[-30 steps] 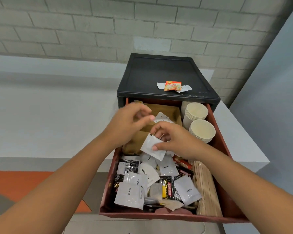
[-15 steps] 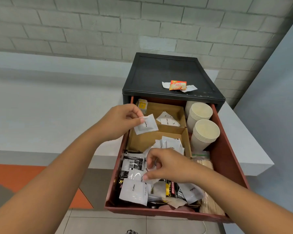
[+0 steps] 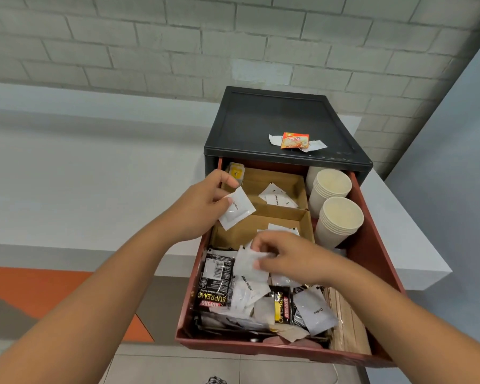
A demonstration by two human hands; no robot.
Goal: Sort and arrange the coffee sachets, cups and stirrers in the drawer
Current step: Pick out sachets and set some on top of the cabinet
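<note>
**First speaker:** What do the person's hands hold?

**Second speaker:** The left hand (image 3: 203,206) pinches a white coffee sachet (image 3: 237,212) by its left edge, between thumb and curled fingers. It holds the sachet in the air over the left side of two cardboard trays (image 3: 233,234). The right hand (image 3: 291,259), fingers curled, pinches another white sachet (image 3: 250,261) at the far edge of a loose pile (image 3: 261,300) of sachets.

**First speaker:** Where does all this sit?

**Second speaker:** Inside a red drawer (image 3: 377,245) pulled out of a black cabinet (image 3: 275,120). The trays are far left and two stacks of paper cups (image 3: 340,217) stand far right. The pile fills the near part, and wooden stirrers (image 3: 347,322) lie along the near right wall. An orange sachet (image 3: 294,140) lies on the cabinet top.

**First speaker:** How would the sachets handle?

**Second speaker:** Probably very light, thin and floppy, with a smooth film that could slip from the fingers. A pinch at a sealed edge or corner looks safest, since squeezing the filled middle might split it.
</note>
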